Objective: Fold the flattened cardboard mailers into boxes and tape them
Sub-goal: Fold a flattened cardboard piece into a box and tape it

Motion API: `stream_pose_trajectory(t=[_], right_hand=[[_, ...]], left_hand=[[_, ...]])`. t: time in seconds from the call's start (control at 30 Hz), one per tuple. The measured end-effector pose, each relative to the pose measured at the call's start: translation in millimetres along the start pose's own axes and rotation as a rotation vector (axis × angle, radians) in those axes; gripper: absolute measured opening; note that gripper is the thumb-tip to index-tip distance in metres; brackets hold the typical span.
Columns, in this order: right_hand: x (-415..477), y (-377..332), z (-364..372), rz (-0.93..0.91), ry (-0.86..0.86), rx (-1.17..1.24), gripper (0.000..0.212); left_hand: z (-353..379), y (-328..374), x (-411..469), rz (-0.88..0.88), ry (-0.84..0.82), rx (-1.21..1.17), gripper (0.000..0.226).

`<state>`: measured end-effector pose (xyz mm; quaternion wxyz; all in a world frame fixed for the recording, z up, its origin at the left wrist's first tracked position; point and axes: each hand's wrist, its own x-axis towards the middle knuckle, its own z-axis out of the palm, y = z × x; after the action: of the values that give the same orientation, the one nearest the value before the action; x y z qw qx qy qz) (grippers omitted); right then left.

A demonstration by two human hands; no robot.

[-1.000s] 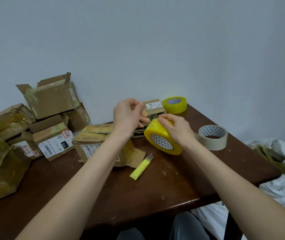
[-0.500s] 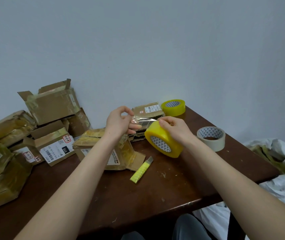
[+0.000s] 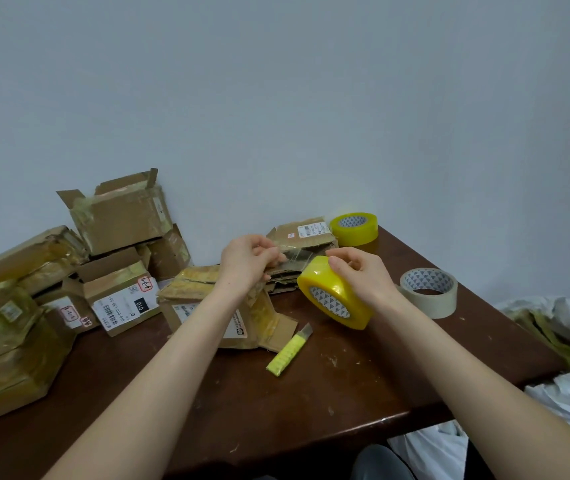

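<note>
Holding a clear strip [image 3: 294, 257] stretched from the tape roll [image 3: 335, 299], with more mailers left to do.
Above the tabletop [image 3: 311, 403], the right grip [image 3: 359, 271] holds the tape roll and the left grip [image 3: 245, 261] pinches the clear strip, both raised. An open-flap mailer [image 3: 181, 289] sits under them. Flat mailers [image 3: 302, 237] wait behind; folded boxes [image 3: 121, 220] pile far left.

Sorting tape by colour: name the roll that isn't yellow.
The beige roll lying flat beside the right hand; the held roll and far-corner roll are yellow.
</note>
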<state>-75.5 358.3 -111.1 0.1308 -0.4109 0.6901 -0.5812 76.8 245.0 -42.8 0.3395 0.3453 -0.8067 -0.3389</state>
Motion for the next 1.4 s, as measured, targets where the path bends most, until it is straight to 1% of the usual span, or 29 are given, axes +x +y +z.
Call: stream_pose_trajectory(t=[0.13,0.3,0.4,0.5,0.57,0.6,0.67,0.7,0.8,0.87,0.93,0.97,1.0,1.1,1.13,1.17,1.2,1.23,1.3,1.37,1.4], right_hand=[[3,0,1,0.012,0.009,-0.015,0.019],[10,2,-5,0.057,-0.027,-0.048,0.023],[15,2,-9,0.083,-0.036,-0.08,0.027],[17,1,-15,0.106,-0.06,-0.128,0.029],[20,-2,-21,0.057,-0.063,-0.193,0.032],[22,-5,-23,0.011,-0.054,-0.184,0.036],[27,-18,-27,-0.061,-0.021,-0.034,0.041],[32,-25,-28,-0.079,-0.007,0.049,0.038],[44,-44,-26,-0.074,0.018,0.226,0.014],[50,-47,-24,-0.051,0.054,0.267,0.009],[53,-45,-21,-0.005,0.059,0.277,0.01],[54,-44,-20,0.012,0.058,0.273,0.011],[55,-43,-18,0.023,0.062,0.275,0.011],[57,-42,-18,0.04,0.084,0.291,0.013],[57,-42,-18,0.036,0.086,0.291,0.013],[56,-44,-19,0.026,0.082,0.283,0.013],[55,-46,-20,0.015,0.075,0.269,0.013],[53,-47,-20,0.004,0.066,0.261,0.013],[50,-48,-21,-0.011,0.036,0.274,0.013],[48,-47,-21,-0.053,0.041,0.227,0.011],[48,-47,-22,-0.082,0.077,0.167,0.007]], left_hand=[[-3,16,12,0.09,-0.022,0.046,0.016],[2,33,26,0.111,-0.083,0.136,0.014],[2,44,41,0.2,-0.111,0.206,0.017],[7,56,47,0.232,-0.154,0.178,0.012],[12,60,49,0.239,-0.18,0.113,0.008],[14,62,50,0.243,-0.199,0.096,0.009],[16,66,51,0.251,-0.249,0.078,0.012],[16,67,52,0.251,-0.269,0.069,0.016],[15,71,53,0.241,-0.302,0.028,0.03],[16,69,52,0.235,-0.259,0.015,0.034],[17,65,52,0.246,-0.149,0.052,0.039],[18,62,51,0.29,-0.081,0.113,0.04],[19,59,50,0.369,-0.003,0.196,0.037],[18,56,42,0.681,0.266,0.403,0.016],[19,57,40,0.712,0.282,0.488,0.016],[22,58,38,0.674,0.24,0.569,0.022],[25,57,38,0.588,0.167,0.621,0.03],[28,56,37,0.495,0.092,0.61,0.035],[34,53,37,0.391,-0.007,0.42,0.029],[38,51,37,0.344,-0.021,0.235,0.016],[39,50,38,0.314,-0.011,0.193,0.012]])
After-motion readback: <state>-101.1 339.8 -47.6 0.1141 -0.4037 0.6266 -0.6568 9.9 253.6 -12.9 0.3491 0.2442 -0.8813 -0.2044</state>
